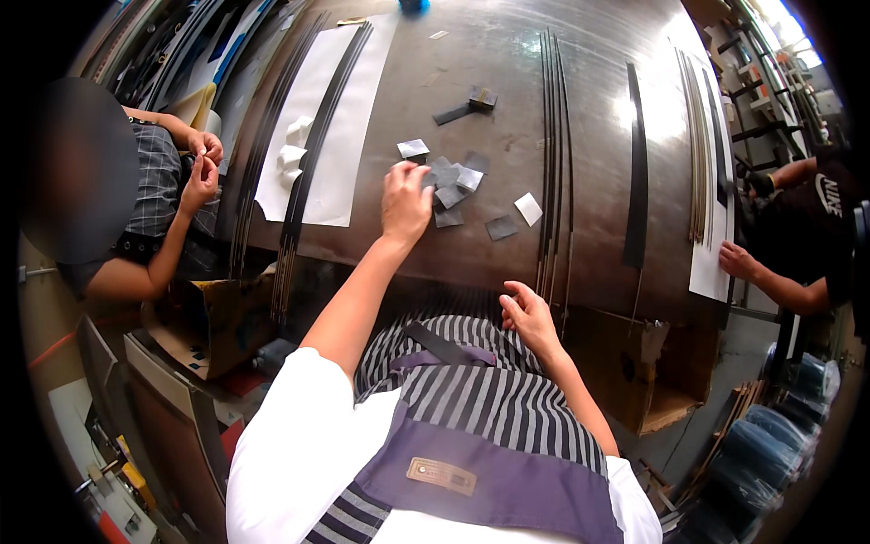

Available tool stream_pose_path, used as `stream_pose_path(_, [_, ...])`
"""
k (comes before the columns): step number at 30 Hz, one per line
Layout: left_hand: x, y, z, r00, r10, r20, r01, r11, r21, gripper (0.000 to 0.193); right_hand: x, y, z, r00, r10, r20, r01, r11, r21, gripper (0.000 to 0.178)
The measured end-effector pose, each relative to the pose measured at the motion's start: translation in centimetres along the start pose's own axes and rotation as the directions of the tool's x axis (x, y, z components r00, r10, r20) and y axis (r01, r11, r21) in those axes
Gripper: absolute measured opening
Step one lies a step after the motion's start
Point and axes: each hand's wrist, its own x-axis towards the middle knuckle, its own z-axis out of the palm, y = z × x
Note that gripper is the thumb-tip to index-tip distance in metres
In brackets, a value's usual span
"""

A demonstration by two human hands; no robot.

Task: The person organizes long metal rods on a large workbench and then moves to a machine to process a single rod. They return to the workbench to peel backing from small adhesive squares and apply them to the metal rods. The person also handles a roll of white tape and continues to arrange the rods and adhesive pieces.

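Observation:
My left hand (407, 204) reaches over the table to the left edge of a loose pile of small grey squares (450, 194). Its fingers are spread and slightly bent, with nothing visible in them. A pale square (412, 148) lies just beyond its fingertips. To the right of the pile are a white square (528, 208) and a single grey square (500, 228). My right hand (531, 319) hovers by the near table edge, fingers loosely bent and apart, holding nothing that I can see. A dark strip (435, 344) lies across my striped apron.
On the metal table (435, 54), long thin dark strips (555, 154) run lengthwise. White crumpled pieces (293, 156) sit on white paper (337, 195) at left. A small dark block (483, 97) lies farther back. Co-workers stand at both sides; cardboard boxes (675, 412) are below.

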Motion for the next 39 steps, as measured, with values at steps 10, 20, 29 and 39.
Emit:
stream_pose_path(10, [9.1, 1.1, 9.6, 0.92, 0.002, 0.392, -0.107, 0.963, 0.246, 0.033, 0.0, 1.6, -1.4, 1.0, 0.002, 0.03, 0.002, 0.991, -0.136, 0.034])
stream_pose_path(20, [8.3, 5.6, 7.4, 0.932, 0.11, 0.345, 0.003, 0.951, -0.31, 0.023, 0.5, 2.2, -4.8, 0.989, -0.116, -0.089, 0.119, 0.993, 0.02, 0.035])
stream_pose_path(29, [-5.4, 13.1, 2.3, 0.743, 0.078, 0.665, 0.382, 0.766, -0.517, 0.038, 2.2, -2.4, -5.9, 0.957, -0.286, -0.043, 0.278, 0.952, -0.129, 0.019])
stream_pose_path(39, [-10.1, 12.6, 1.0, 0.823, -0.012, 0.568, 0.388, 0.742, -0.547, 0.054, 1.5, -3.3, -7.3, 0.902, -0.377, -0.213, 0.262, 0.867, -0.424, 0.019])
